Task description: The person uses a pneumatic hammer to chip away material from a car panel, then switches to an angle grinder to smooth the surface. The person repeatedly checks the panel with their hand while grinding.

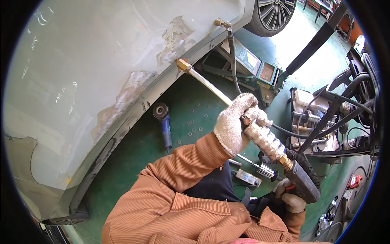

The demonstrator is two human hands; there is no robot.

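Grasping slide-hammer tool against car panel: by front of ribbed weight with left hand, by dark handle with right hand. Probably heavy, stiff; best held there.

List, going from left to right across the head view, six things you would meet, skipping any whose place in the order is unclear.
Car wheel at lower left → blue angle grinder → brass-coloured hex fitting → left gloved hand → right gloved hand → small red object.
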